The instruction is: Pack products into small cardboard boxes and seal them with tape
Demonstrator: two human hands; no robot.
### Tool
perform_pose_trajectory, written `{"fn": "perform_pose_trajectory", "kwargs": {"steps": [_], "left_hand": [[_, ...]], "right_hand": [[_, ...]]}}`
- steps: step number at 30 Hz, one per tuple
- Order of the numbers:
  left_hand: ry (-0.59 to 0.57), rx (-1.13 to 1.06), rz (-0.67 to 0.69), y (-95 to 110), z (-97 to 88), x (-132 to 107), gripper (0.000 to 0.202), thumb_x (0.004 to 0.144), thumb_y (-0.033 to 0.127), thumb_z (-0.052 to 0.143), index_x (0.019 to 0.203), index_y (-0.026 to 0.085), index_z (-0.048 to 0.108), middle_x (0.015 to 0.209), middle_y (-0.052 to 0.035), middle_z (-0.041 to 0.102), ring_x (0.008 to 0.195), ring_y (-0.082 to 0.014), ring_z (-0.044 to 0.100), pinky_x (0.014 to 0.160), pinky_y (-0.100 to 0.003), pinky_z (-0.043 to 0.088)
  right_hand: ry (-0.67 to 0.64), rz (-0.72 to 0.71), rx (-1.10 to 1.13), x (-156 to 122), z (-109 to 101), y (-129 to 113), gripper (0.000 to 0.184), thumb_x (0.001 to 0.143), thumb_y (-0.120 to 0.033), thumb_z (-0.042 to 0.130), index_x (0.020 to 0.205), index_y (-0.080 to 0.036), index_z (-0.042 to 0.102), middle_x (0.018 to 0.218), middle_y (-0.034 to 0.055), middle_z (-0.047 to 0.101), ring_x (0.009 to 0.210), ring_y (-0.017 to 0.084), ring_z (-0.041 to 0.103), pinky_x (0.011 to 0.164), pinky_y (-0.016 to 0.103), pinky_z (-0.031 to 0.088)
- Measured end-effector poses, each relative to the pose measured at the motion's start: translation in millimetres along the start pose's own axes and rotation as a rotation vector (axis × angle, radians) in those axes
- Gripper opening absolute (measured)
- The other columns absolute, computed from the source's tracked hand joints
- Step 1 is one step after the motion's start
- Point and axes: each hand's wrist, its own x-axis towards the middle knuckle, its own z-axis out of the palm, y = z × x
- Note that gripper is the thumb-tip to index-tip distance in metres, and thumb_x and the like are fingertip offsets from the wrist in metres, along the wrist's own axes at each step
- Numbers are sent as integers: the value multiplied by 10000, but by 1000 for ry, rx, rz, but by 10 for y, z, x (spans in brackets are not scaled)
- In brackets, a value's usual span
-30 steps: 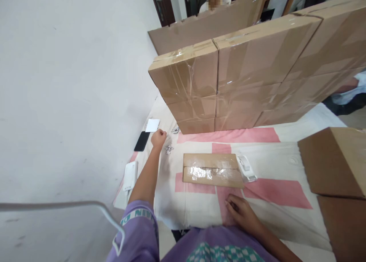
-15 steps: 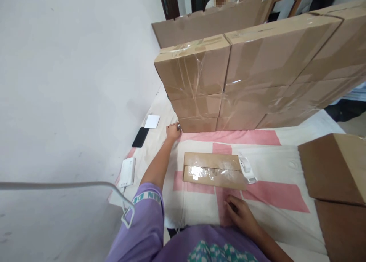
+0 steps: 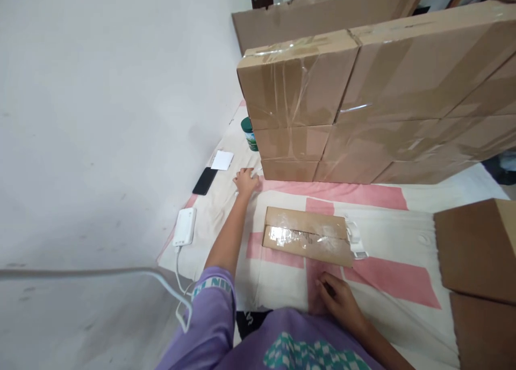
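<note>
Left of centre, your left hand (image 3: 246,182) is near the stacked cartons (image 3: 382,90), fingers half-spread, grip unclear; lower right of centre, your right hand (image 3: 341,300) curls loosely, any hold hidden.

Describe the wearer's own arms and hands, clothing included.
The left hand and right hand look gloveless. The left sleeve is short and purple, its pale cuff band printed with teal lettering. The right forearm is bare where it shows, its sleeve out of view. The purple top has a teal-and-white checked pattern.

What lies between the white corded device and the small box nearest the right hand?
In the head view: the left forearm, with cloth either side.
</note>
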Motion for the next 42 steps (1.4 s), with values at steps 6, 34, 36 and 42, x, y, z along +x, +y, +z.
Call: {"fn": "perform_pose_trajectory", "kwargs": {"steps": [6,34,36,42], "left_hand": [[-106,-43,32,336,113,276,332,940,380,674,1194,166,676,1296,-108,650,1252,-289,586,1108,-559,428],[183,-640,1036,611,-1721,-2843,237,930,390,708,791,216,626,602,25,592,539,-135,522,608,-345,367],[157,-614,1074,583,-1735,-2920,228,922,405,715,810,220,645,619,18,617,560,-144,545,613,-349,366],[77,-550,1182,527,-1754,-3153,126,915,327,738,936,210,695,718,-9,698,639,-152,599,636,-341,387]], "right_hand": [[23,11,8,-20,33,19,443,1022,-491,414,675,-221,468,638,9,540,590,171,528,578,281,395],[-464,-52,982,238,-541,-1849,426,968,-576,605,913,-155,638,731,11,647,503,60,408,463,210,285],[-476,-41,968,131,-553,-1842,388,939,-549,664,896,-165,624,728,-1,647,520,61,417,488,209,313],[-374,-93,916,-225,-560,-1822,292,917,-458,724,902,-187,617,742,-6,650,650,103,568,631,244,455]]}}
